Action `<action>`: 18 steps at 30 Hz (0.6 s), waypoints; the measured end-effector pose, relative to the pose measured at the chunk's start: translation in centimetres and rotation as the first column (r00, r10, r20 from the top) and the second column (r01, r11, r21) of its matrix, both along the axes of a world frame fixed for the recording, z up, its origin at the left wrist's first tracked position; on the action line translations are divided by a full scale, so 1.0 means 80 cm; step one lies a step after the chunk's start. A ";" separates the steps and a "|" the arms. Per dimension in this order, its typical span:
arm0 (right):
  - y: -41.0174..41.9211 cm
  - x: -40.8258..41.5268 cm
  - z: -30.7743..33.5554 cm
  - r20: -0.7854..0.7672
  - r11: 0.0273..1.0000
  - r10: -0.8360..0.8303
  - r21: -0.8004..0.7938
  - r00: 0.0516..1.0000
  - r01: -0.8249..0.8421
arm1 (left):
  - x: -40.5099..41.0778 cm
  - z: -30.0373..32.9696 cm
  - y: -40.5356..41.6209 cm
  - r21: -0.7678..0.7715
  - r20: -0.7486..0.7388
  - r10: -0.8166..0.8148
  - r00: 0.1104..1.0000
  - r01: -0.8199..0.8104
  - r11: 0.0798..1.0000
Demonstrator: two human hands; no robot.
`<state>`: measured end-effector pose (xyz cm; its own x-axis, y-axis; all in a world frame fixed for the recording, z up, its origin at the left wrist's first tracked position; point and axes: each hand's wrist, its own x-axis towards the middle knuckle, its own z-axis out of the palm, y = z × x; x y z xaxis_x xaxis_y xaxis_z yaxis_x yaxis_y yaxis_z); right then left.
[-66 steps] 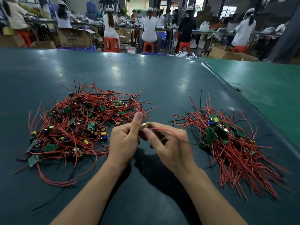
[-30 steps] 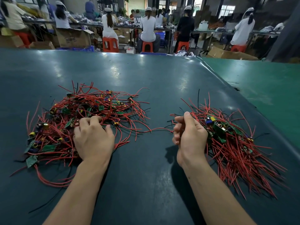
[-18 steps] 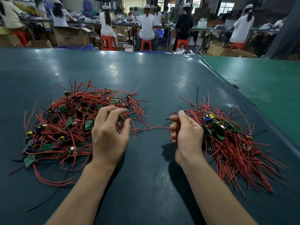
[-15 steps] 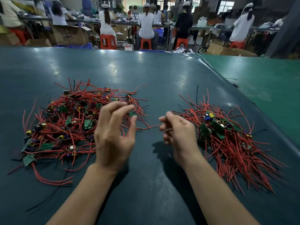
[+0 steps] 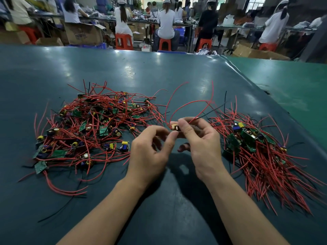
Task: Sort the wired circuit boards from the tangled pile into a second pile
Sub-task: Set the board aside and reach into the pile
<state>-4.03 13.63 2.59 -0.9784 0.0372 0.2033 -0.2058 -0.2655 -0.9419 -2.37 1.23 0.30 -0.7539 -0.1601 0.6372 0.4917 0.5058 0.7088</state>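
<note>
dark print on the side of a cardboard box, too blurred to read, no other legible text

L+R hands met mid-table | now pinching board | wires lifted

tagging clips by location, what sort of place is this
Most likely an electronics assembly workshop: piles of wired circuit boards lie on a green workbench, and capped workers sit on red stools at benches behind.

Two hands: left hand, right hand. Two wire piles: tangled pile, second pile. One held board.
</note>
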 end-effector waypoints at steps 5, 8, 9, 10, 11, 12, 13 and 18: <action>0.001 0.001 -0.002 -0.001 0.999 0.024 0.049 1.000 -0.024 | -0.008 0.000 0.001 0.307 0.169 -0.181 0.969 0.123 0.944; 0.002 0.001 -0.001 -0.008 1.000 -0.018 0.022 1.000 0.018 | -0.013 0.000 0.000 0.400 0.141 -0.181 0.973 0.111 0.910; 0.002 0.001 -0.001 -0.014 0.999 -0.036 0.011 0.999 0.036 | -0.014 0.000 0.001 0.432 0.142 -0.186 0.972 0.108 0.896; 0.002 0.001 -0.001 -0.020 0.998 -0.056 0.003 0.998 0.056 | -0.015 0.001 0.002 0.473 0.150 -0.201 0.968 0.109 0.874; 0.002 0.001 -0.002 -0.019 0.997 -0.079 -0.003 0.997 0.079 | -0.016 0.001 0.002 0.532 0.159 -0.235 0.959 0.117 0.839; 0.002 0.001 -0.002 -0.006 0.994 -0.103 -0.019 0.995 0.103 | -0.017 0.001 0.003 0.600 0.165 -0.279 0.946 0.128 0.789; 0.002 0.001 -0.001 0.020 0.991 -0.124 -0.047 0.992 0.125 | -0.018 0.002 0.003 0.669 0.164 -0.327 0.931 0.139 0.730; 0.007 -0.002 0.000 0.085 0.991 -0.078 -0.100 0.993 0.086 | -0.023 0.004 -0.001 0.828 0.170 -0.412 0.895 0.097 0.553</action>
<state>-4.17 14.18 2.59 -0.9842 0.1350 0.1146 -0.1554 -0.3479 -0.9246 -4.22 1.14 0.65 -0.9676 -0.2395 0.0802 0.1810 -0.4362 0.8815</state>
